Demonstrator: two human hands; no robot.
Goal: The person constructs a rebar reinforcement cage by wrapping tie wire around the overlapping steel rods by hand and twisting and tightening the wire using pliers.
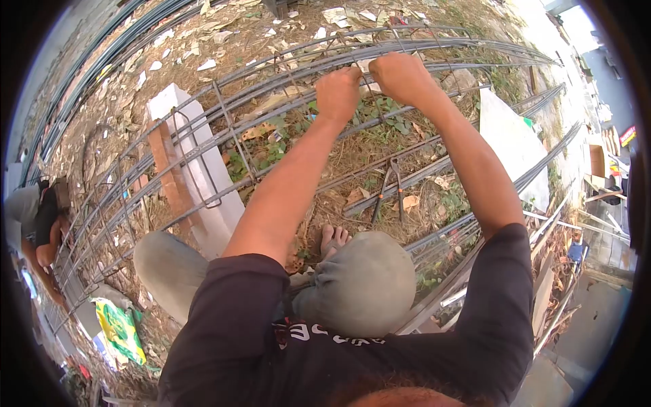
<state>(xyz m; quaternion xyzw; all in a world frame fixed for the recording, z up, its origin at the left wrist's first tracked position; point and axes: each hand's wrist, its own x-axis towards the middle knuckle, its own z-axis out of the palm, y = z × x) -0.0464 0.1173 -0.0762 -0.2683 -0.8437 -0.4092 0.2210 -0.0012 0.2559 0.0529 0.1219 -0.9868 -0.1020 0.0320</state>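
Left hand (339, 91) and right hand (400, 76): two, both curled narrow near each other; the exact item gripped cannot be told. Littered ground (234, 42) extends past the far edge of one rebar cage (451, 43). Cage bars lie at and below both hands, with open gaps between. One white post (196, 129) lies left; one pair of pincers (384, 190) rests bodyward, apart from both hands.

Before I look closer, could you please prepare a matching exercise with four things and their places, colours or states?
Column one:
1. Hands
2. White block
3. Printed bag
4. Pincers

Column two:
A. Yellow and green
B. Handles spread apart
C. Close together, at steel bars
D. Beside a reddish-brown strip

Right pairs: 1-C, 2-D, 3-A, 4-B
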